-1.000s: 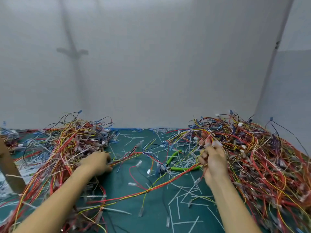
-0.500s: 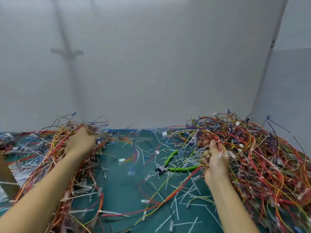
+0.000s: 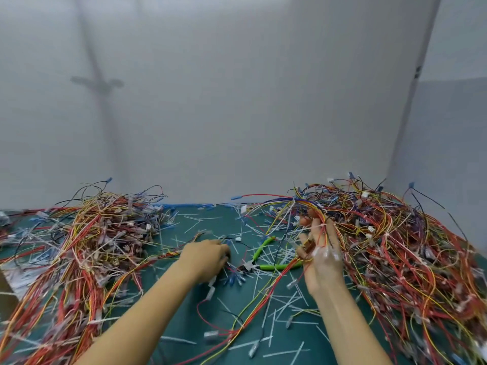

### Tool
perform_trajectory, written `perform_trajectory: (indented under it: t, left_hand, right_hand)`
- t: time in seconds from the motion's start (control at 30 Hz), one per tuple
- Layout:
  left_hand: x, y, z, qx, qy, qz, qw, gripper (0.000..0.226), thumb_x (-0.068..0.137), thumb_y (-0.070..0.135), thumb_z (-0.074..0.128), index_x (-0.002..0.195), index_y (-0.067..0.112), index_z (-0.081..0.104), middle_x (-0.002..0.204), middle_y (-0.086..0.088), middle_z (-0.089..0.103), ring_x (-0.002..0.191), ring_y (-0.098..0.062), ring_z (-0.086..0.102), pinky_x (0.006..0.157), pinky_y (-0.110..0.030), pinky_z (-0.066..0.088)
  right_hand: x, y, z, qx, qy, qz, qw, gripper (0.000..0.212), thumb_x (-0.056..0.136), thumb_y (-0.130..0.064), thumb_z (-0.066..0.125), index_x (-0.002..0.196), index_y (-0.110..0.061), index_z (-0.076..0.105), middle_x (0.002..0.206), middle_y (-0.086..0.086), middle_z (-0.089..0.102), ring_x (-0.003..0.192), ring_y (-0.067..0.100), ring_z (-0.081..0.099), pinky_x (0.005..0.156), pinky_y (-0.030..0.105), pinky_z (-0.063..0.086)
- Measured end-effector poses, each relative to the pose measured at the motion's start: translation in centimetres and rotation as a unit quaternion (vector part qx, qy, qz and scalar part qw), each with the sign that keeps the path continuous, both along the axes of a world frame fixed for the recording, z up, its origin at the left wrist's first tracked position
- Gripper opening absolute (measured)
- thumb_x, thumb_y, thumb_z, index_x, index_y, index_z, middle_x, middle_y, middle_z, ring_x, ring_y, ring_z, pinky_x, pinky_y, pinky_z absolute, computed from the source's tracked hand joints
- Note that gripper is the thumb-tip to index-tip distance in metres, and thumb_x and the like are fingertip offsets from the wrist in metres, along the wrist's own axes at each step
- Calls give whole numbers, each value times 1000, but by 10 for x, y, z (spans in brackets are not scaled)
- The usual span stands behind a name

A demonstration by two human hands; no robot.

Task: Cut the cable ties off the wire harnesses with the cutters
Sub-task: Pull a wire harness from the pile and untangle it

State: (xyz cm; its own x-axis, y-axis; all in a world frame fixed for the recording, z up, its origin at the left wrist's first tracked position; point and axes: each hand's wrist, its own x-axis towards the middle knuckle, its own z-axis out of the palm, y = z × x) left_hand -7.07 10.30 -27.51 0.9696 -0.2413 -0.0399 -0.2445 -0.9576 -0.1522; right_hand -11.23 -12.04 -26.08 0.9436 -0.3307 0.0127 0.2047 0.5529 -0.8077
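My right hand (image 3: 322, 259) is raised at the inner edge of the right pile and grips a wire harness (image 3: 297, 202) of red, yellow and purple wires that arches up to the left. A white cable tie (image 3: 319, 226) shows on it at my fingertips. The green-handled cutters (image 3: 266, 245) lie on the green mat (image 3: 184, 320) between my hands, jaws pointing left. My left hand (image 3: 205, 259) is low on the mat just left of the cutter jaws, over loose blue-ended wires (image 3: 234, 279). Motion blur hides its fingers.
A big tangle of harnesses (image 3: 411, 259) fills the right side and another pile (image 3: 89, 248) fills the left. Cut white tie pieces (image 3: 284, 306) litter the mat. Grey walls stand close behind and at the right. A brown box corner (image 3: 5, 288) shows at the left edge.
My left hand has swung from the top of the left pile back to the centre beside the cutters. My right hand has lifted the harness a little higher.
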Motion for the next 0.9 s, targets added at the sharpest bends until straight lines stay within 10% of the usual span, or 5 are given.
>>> perform_trajectory:
  t: [0.23, 0.4, 0.63, 0.77, 0.9]
  left_hand:
    - [13, 67, -10, 36, -36, 164, 985, 36, 99, 30, 34, 130, 18, 47, 139, -2, 52, 125, -23, 53, 101, -39, 39]
    - [24, 96, 5, -238, 14, 224, 945, 34, 97, 17, 46, 125, 5, 60, 133, -16, 59, 118, -29, 56, 97, -33, 43]
    - [-8, 18, 34, -211, -317, 73, 922, 27, 93, 35, 48, 89, 19, 69, 91, 1, 69, 88, -24, 63, 65, -33, 48]
    - [-28, -49, 56, -362, -204, 42, 908, 78, 82, 76, 18, 68, 21, 71, 59, 5, 65, 63, -13, 62, 60, -27, 46]
    - [-26, -83, 74, -601, 25, 92, 794, 63, 78, 73, 49, 79, 16, 75, 79, -1, 76, 74, -18, 71, 70, -33, 51]
  right_hand:
    - [2, -9, 1, -22, -62, 3, 998, 38, 106, -5, 32, 91, -31, 55, 69, -18, 66, 55, 5, 44, 44, 16, 33]
    - [6, -8, -1, -13, -64, 34, 997, 30, 106, -9, 36, 96, -30, 55, 88, -5, 67, 58, 3, 49, 47, 17, 33]
    - [7, 3, -5, -65, -67, 102, 990, 26, 105, -16, 41, 115, -30, 61, 86, -7, 68, 59, 4, 49, 56, 21, 38]
    - [2, 13, -6, -168, -86, 136, 973, 35, 105, -19, 41, 111, -44, 65, 100, -9, 74, 65, 2, 52, 64, 20, 43]
    - [0, 21, -5, -274, -135, 142, 942, 43, 104, -13, 44, 108, -50, 66, 118, -17, 68, 104, -2, 61, 88, 16, 46]
